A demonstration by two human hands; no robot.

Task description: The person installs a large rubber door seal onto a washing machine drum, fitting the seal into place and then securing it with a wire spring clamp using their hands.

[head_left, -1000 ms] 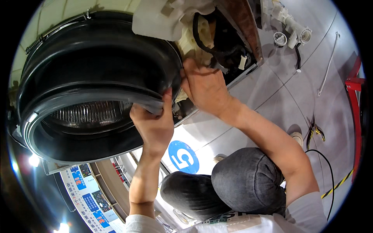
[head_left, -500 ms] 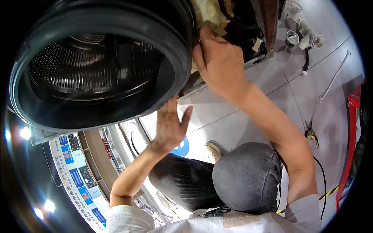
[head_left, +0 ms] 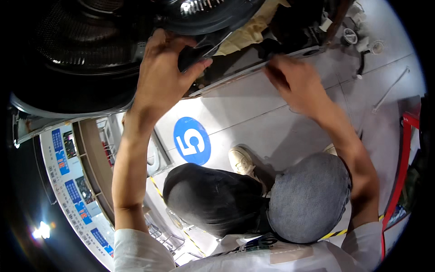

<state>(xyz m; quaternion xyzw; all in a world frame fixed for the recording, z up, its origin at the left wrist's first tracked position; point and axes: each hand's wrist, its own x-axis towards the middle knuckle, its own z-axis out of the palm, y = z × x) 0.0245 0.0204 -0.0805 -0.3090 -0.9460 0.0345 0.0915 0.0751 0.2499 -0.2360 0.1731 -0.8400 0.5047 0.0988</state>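
A washing machine's black rubber door gasket surrounds the dark opening, with the perforated steel drum showing inside. My left hand is at the gasket's lower edge, fingers curled behind a dark flap of it and thumb in front, so the rubber lies between them. A thin pale line, possibly a wire, runs along the rubber beside that hand. My right hand is held off to the right, just below the metal cabinet edge. Its fingers are curled and smeared by motion; I cannot make out anything in them.
Yellowish crumpled sheeting sits inside the cabinet. On the tiled floor lie white plastic pump-like parts and a thin metal rod. A red metal frame stands at right. Display shelves are at left, and a blue floor sticker lies below.
My left hand has risen from below the gasket onto its edge. My right hand has left the gasket's side and moved right and down. The view has shifted, and the gasket looks pulled out of shape.
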